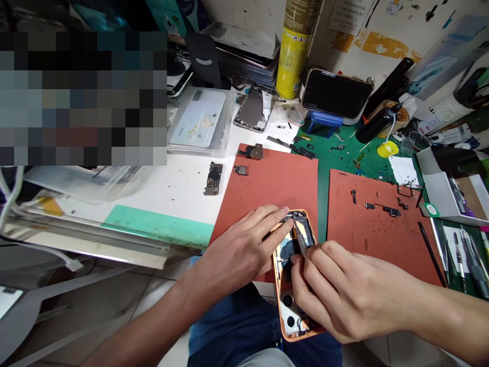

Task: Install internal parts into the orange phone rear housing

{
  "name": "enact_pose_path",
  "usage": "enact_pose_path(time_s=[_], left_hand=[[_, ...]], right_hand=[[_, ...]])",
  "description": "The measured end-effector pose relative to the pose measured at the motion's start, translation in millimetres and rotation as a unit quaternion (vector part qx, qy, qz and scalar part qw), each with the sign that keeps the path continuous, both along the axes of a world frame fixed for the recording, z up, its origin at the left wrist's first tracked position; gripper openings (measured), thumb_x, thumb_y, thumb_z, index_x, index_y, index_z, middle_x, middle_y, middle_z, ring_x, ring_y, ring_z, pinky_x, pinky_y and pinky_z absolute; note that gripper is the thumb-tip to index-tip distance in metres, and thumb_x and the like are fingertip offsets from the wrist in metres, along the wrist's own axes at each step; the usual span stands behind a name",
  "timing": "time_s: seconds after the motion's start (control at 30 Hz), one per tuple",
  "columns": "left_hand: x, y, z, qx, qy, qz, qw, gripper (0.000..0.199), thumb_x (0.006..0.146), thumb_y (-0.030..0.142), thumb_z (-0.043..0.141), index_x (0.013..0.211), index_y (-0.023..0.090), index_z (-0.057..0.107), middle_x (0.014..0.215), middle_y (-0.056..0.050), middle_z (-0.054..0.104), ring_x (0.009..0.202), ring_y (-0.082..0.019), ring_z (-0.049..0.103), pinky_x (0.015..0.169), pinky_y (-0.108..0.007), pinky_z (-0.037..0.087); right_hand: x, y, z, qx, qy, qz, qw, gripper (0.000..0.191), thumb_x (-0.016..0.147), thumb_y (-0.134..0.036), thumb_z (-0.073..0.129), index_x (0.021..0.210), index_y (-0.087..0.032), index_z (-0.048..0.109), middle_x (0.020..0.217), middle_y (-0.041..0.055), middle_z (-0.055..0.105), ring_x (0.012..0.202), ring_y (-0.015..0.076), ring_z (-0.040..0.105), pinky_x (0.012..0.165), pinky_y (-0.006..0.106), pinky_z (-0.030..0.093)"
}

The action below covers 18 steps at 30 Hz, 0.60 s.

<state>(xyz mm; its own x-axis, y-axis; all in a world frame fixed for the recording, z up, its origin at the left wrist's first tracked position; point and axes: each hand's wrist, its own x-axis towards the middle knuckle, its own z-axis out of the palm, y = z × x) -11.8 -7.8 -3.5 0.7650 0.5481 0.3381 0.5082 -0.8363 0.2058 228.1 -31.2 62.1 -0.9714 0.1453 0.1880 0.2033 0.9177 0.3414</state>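
An opened phone housing (287, 260) with an orange frame lies lengthwise below me, its inside facing up and its lower end over my lap. My left hand (244, 244) grips the upper left side, with two fingers reaching across the top end; the thumb is hidden. In the closed fingers of my right hand (336, 285) are metal tweezers (301, 240) with a ridged grip. Their tip points into the top of the housing, close to my left fingertips. What the tip touches is too small to make out. My right hand covers the housing's lower right side.
Beneath lies a red mat (278, 178) bearing small camera modules (252, 151). A circuit board (213, 178) is left of it. Another red mat (351, 234) holds loose small parts. Tools (460, 260) lie far right. A propped phone (336, 93) and a yellow can (292, 63) stand behind.
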Motion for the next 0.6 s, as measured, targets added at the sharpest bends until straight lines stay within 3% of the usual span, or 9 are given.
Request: enact_pose_path(time_s=[0.37,0.6], left_hand=[[-0.8,-0.3,0.2,-0.007,0.003,0.001,1.000,0.040,0.101,0.009,0.063,0.140,0.006,0.063,0.149,-0.023,0.067,0.139,-0.035,0.064,0.116,-0.053,0.061],[0.2,-0.2,1.5,-0.019,-0.002,0.001,1.000,0.041,0.101,0.010,0.065,0.141,0.007,0.063,0.149,-0.023,0.067,0.140,-0.035,0.063,0.117,-0.055,0.059]], right_hand=[[0.1,1.8,2.7,0.012,0.000,0.004,1.000,0.025,0.107,-0.021,0.055,0.108,-0.009,0.077,0.082,0.0084,0.076,0.064,0.0198,0.061,0.066,0.040,0.045],[0.1,3.8,-0.5,0.014,0.006,0.002,1.000,0.018,0.105,-0.019,0.061,0.108,-0.008,0.074,0.068,0.0029,0.066,0.056,0.0177,0.056,0.058,0.038,0.037]])
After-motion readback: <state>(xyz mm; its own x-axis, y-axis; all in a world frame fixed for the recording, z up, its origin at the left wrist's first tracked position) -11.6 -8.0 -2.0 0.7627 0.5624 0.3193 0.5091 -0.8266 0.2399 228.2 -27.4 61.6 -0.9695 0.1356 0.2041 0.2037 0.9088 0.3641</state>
